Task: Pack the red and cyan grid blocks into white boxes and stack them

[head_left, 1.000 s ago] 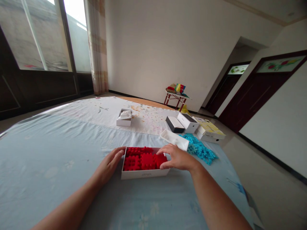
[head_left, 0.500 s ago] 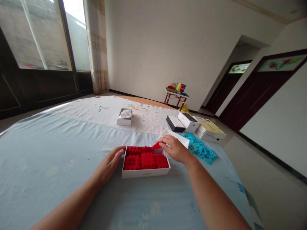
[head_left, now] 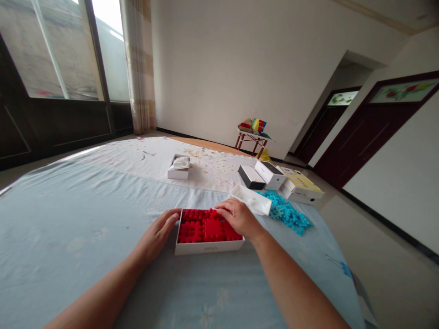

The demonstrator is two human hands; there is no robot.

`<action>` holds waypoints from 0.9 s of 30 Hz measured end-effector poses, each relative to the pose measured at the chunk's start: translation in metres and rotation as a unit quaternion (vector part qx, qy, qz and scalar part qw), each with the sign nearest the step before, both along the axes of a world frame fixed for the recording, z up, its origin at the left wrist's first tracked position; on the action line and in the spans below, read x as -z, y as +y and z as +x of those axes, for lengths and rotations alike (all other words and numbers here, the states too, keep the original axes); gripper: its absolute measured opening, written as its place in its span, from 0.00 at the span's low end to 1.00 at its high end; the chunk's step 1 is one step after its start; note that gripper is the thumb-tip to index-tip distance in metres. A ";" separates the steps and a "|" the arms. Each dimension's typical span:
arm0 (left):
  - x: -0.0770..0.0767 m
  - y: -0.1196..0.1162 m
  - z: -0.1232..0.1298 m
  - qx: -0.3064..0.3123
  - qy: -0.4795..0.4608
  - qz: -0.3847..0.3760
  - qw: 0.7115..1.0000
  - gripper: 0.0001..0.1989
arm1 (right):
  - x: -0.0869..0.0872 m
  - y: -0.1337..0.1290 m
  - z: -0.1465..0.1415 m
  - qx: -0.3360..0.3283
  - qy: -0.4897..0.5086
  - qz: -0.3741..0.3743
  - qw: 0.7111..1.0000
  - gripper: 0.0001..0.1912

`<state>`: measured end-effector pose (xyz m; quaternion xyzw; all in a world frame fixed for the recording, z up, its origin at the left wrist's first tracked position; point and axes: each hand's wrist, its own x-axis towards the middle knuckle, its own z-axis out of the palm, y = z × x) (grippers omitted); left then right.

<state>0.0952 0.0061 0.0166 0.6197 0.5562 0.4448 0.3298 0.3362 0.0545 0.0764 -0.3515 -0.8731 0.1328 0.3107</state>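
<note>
A white box (head_left: 209,249) filled with several red interlocking plastic pieces (head_left: 190,232) stands in front of me. My left hand (head_left: 163,227) lies against its left wall near the far corner, fingers stretched out and touching it. Over the box's far right part is my right hand (head_left: 239,216), fingers bent down and closed at a red plastic piece (head_left: 216,211). That hand hides most of the piece and the box's right corner. Just behind it lies a white box lid (head_left: 252,199), inner side up.
Blue interlocking pieces (head_left: 290,214) lie right of the lid. Behind them stand a black-and-white box (head_left: 251,177), a white phone box (head_left: 270,175) and a yellow-topped box (head_left: 300,183). A small open white box (head_left: 178,172) sits farther back on the cloth-covered table (head_left: 85,219).
My right hand has moved left and down with the red piece, from above the box's far right corner into the box. My left hand stays at the left wall.
</note>
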 end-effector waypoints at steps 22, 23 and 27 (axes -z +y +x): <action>0.001 -0.001 -0.001 -0.004 0.002 0.002 1.000 0.25 | -0.001 0.004 -0.004 0.003 -0.037 -0.022 0.999 0.10; 0.002 -0.001 -0.001 -0.002 0.000 0.002 1.000 0.25 | 0.000 0.004 -0.005 -0.004 -0.040 -0.022 0.999 0.10; 0.004 0.000 -0.002 0.004 -0.005 0.005 1.000 0.24 | 0.001 0.006 -0.009 -0.024 -0.059 -0.026 0.998 0.12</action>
